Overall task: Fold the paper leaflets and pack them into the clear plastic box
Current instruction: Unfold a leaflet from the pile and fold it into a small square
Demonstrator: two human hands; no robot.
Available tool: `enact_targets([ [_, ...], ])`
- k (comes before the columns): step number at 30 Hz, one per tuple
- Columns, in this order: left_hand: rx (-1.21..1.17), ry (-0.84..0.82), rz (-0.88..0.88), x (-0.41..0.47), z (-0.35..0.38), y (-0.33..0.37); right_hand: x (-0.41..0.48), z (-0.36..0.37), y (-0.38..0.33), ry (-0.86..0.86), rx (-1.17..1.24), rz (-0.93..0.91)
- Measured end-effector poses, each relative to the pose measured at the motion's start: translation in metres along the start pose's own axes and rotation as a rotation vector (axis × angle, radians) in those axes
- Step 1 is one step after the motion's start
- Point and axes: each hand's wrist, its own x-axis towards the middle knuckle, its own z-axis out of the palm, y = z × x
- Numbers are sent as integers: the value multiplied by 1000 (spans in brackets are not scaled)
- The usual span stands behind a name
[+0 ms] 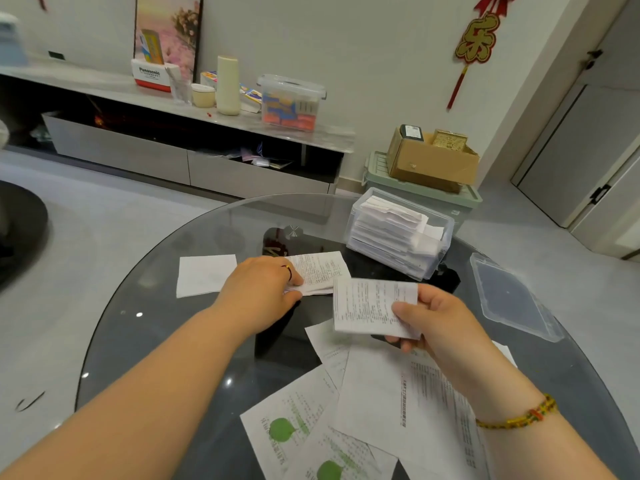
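Left hand (263, 292): fingers (295, 277) bent down onto the far leaflet (322, 270), thumb at its near edge, pinching the folded paper where it lies on the glass surface (156, 323).
Right hand (443, 323): thumb on top, fingers curled beneath, gripping the held leaflet (363, 306), which is folded and raised off the surface.
Clear plastic box (434, 258): open, beyond the right hand, stacked with folded papers.
Lid (512, 296): flat, right of the box.
Blank sheet (204, 275): just left of the left hand.
Loose leaflets (381, 393): unfolded, overlapping, partly under the right forearm.
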Motion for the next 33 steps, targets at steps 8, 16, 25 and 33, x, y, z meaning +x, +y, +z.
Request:
enact_targets([
  [8,-168,-46,-102,-1,-6,-4,61,43,-25,41,-87,-22],
  [16,-232,0,-203,1,-11,-3,90,70,-13,92,-447,-67],
  [25,-238,8,-150,0,-10,-4,84,77,-14,162,-896,-162],
  [33,-170,101,-85,1,-7,-3,84,69,-13,190,-737,-233],
])
